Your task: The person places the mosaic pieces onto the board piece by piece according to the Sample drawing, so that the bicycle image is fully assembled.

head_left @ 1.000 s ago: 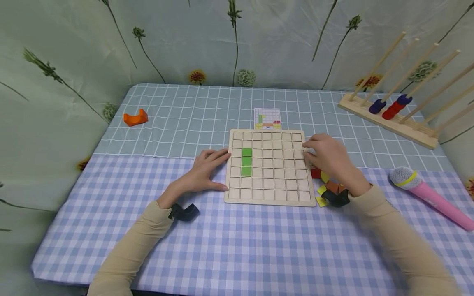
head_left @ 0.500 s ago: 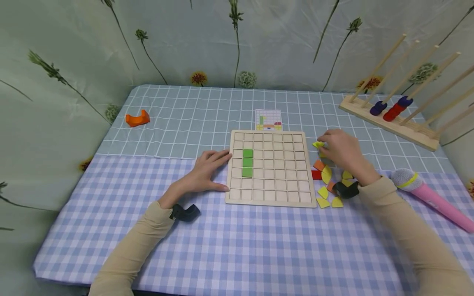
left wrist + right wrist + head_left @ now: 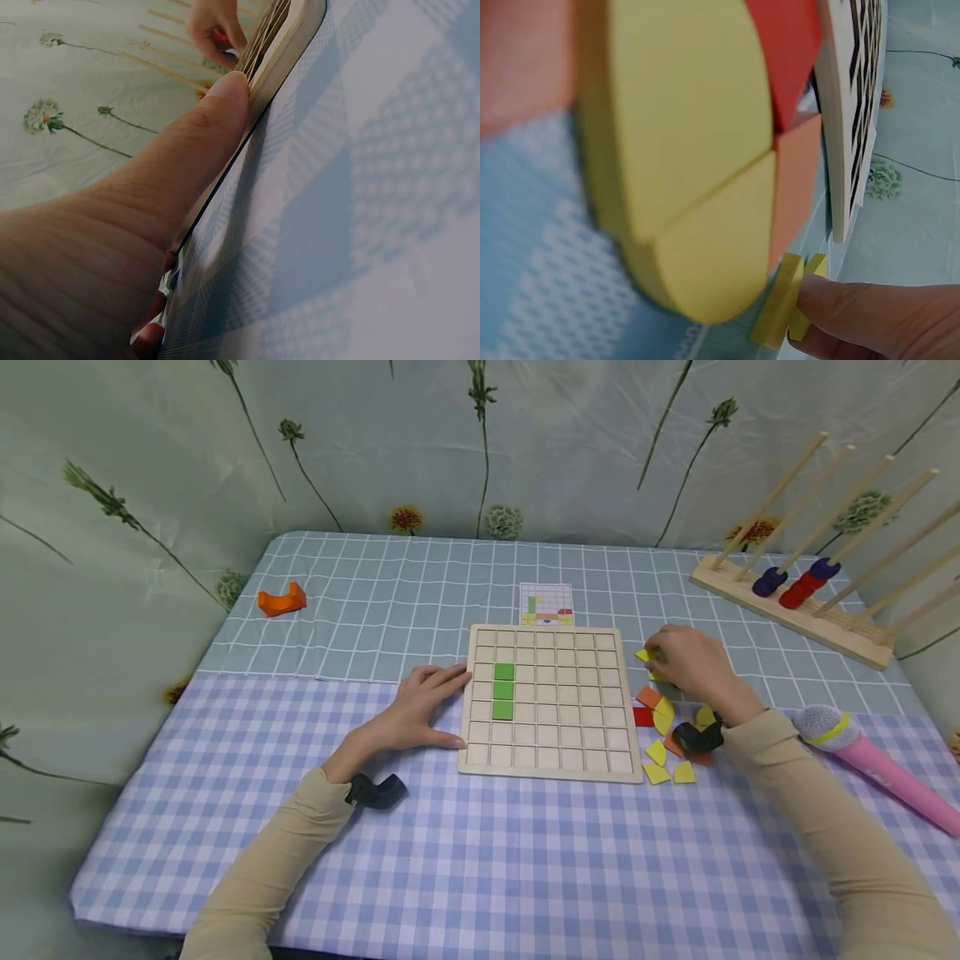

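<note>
A square wooden grid board [image 3: 551, 727] lies mid-table, with three green square tiles [image 3: 503, 690] stacked in a column on its left side. My left hand [image 3: 420, 710] rests against the board's left edge, fingers spread; its thumb [image 3: 202, 142] touches the rim in the left wrist view. Right of the board, my right hand [image 3: 693, 664] pinches a yellow tile [image 3: 644, 655] between thumb and fingertips. A second yellow tile [image 3: 780, 300] lies just beside the thumb. Closer in are more yellow tiles [image 3: 663, 716], a red tile [image 3: 642, 717] and orange tiles [image 3: 648, 697].
Behind the board lies a printed pattern card [image 3: 546, 603]. A wooden peg rack [image 3: 795, 610] with blue and red beads stands at the back right. A pink toy microphone [image 3: 885, 768] lies at right, and an orange curved block [image 3: 282, 600] at back left.
My right hand has moved right, from the board's right edge to the yellow tiles beside it. More of the loose tiles now show. The left hand stays against the board.
</note>
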`<state>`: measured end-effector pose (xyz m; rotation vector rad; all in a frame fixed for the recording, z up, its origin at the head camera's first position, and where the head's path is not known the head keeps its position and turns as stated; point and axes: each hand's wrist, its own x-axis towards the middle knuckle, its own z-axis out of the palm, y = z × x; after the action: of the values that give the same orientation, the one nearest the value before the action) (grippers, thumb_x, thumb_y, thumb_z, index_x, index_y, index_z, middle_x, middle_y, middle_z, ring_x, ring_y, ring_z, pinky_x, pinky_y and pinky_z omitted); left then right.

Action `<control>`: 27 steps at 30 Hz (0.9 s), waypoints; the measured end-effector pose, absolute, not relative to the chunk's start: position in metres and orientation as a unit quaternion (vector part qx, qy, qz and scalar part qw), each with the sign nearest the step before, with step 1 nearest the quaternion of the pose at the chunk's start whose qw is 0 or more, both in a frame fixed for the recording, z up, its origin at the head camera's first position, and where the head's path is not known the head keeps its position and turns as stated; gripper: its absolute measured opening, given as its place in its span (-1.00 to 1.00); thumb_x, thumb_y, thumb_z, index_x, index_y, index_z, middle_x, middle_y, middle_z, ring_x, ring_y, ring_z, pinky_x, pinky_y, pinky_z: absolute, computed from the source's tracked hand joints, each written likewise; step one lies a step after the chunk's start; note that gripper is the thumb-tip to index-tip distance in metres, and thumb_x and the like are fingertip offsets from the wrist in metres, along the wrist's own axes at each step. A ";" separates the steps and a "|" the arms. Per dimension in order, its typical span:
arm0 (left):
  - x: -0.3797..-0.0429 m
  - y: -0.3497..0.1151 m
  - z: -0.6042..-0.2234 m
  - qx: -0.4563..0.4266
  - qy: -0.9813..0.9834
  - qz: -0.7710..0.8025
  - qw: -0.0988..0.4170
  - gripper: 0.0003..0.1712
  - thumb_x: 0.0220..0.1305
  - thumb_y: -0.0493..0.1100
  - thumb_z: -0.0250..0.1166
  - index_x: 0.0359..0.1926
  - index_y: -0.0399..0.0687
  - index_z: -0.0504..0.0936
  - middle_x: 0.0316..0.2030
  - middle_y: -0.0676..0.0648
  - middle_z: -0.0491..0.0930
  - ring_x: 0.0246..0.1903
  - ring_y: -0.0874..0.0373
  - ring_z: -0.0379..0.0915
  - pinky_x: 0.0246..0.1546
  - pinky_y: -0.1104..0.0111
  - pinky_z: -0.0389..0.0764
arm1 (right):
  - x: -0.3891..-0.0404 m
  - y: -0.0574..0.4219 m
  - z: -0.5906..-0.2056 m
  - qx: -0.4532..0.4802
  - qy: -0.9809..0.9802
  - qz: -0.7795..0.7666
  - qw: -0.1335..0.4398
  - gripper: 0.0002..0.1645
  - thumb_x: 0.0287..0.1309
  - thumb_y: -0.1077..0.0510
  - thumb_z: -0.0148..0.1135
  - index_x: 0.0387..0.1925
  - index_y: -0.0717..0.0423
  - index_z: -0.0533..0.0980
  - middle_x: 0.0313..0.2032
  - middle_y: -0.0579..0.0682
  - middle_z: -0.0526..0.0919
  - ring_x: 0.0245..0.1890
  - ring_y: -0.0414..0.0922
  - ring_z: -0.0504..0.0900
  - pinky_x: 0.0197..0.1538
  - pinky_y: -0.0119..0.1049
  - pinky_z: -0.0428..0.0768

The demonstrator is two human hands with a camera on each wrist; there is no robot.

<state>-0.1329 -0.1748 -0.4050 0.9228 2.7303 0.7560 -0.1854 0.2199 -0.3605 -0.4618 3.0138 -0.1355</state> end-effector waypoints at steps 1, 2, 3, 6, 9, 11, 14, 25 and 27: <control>-0.133 -0.175 -0.405 0.308 0.913 0.253 0.081 0.15 -0.11 0.15 0.48 0.44 -0.05 0.10 0.46 -0.09 0.03 0.33 -0.14 -0.11 0.20 -0.11 0.04 | -0.186 0.220 -0.360 -0.145 0.987 -0.049 0.049 -0.67 0.06 0.23 0.28 -0.14 0.36 0.57 -0.19 0.28 0.63 -0.31 0.05 0.55 -0.25 -0.07 0.54; -0.133 -0.175 -0.405 0.309 0.913 0.253 0.080 0.15 -0.12 0.15 0.48 0.43 -0.05 0.10 0.46 -0.10 0.03 0.33 -0.14 -0.11 0.19 -0.11 0.05 | -0.187 0.220 -0.360 -0.139 0.988 -0.054 0.053 -0.67 0.05 0.22 0.29 -0.14 0.35 0.57 -0.20 0.28 0.63 -0.33 0.04 0.53 -0.26 -0.08 0.53; -0.133 -0.174 -0.405 0.310 0.913 0.253 0.079 0.15 -0.12 0.15 0.48 0.43 -0.05 0.10 0.45 -0.10 0.04 0.32 -0.14 -0.11 0.19 -0.11 0.05 | -0.187 0.221 -0.359 -0.131 0.988 -0.060 0.057 -0.67 0.04 0.21 0.30 -0.16 0.35 0.56 -0.21 0.28 0.63 -0.35 0.04 0.51 -0.27 -0.10 0.51; -0.133 -0.174 -0.405 0.310 0.913 0.253 0.077 0.14 -0.12 0.15 0.48 0.43 -0.05 0.11 0.45 -0.10 0.04 0.32 -0.14 -0.10 0.19 -0.12 0.05 | -0.187 0.222 -0.357 -0.109 0.988 -0.086 0.067 -0.71 0.04 0.19 0.31 -0.21 0.32 0.56 -0.26 0.26 0.63 -0.38 0.02 0.46 -0.30 -0.15 0.46; -0.133 -0.174 -0.406 0.309 0.914 0.253 0.077 0.14 -0.12 0.16 0.47 0.43 -0.04 0.11 0.45 -0.09 0.04 0.32 -0.13 -0.09 0.20 -0.12 0.05 | -0.184 0.222 -0.355 -0.094 0.986 -0.119 0.068 -0.76 0.07 0.19 0.29 -0.26 0.30 0.57 -0.28 0.26 0.63 -0.38 0.03 0.45 -0.31 -0.18 0.44; -0.133 -0.174 -0.406 0.309 0.914 0.253 0.078 0.14 -0.12 0.16 0.47 0.43 -0.04 0.11 0.45 -0.09 0.04 0.32 -0.13 -0.09 0.20 -0.11 0.06 | -0.181 0.222 -0.352 -0.089 0.984 -0.141 0.060 -0.78 0.10 0.19 0.27 -0.27 0.29 0.58 -0.28 0.25 0.64 -0.39 0.01 0.45 -0.34 -0.23 0.42; -0.133 -0.175 -0.405 0.310 0.913 0.252 0.077 0.14 -0.11 0.16 0.47 0.43 -0.05 0.11 0.45 -0.10 0.04 0.32 -0.14 -0.09 0.20 -0.11 0.06 | -0.177 0.218 -0.350 -0.097 0.979 -0.175 0.032 -0.79 0.11 0.19 0.26 -0.28 0.28 0.59 -0.30 0.25 0.65 -0.43 0.00 0.46 -0.39 -0.29 0.38; -0.133 -0.176 -0.406 0.312 0.914 0.249 0.075 0.14 -0.11 0.16 0.47 0.43 -0.04 0.10 0.45 -0.11 0.04 0.32 -0.13 -0.09 0.20 -0.11 0.05 | -0.174 0.166 -0.354 -0.155 0.947 -0.282 -0.014 -0.87 0.09 0.22 0.27 -0.36 0.24 0.62 -0.40 0.19 0.69 -0.47 -0.04 0.45 -0.36 -0.32 0.34; -0.134 -0.176 -0.406 0.312 0.914 0.247 0.076 0.15 -0.11 0.16 0.47 0.44 -0.04 0.10 0.45 -0.11 0.04 0.32 -0.12 -0.08 0.20 -0.10 0.05 | -0.175 0.156 -0.356 -0.158 0.943 -0.292 -0.009 -0.86 0.08 0.21 0.28 -0.36 0.24 0.63 -0.39 0.17 0.70 -0.46 -0.04 0.45 -0.35 -0.32 0.34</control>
<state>-0.1337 -0.1756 -0.4058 0.9365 2.7407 0.7411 -0.1746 0.1563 -0.3557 -0.5001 2.9801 -0.9214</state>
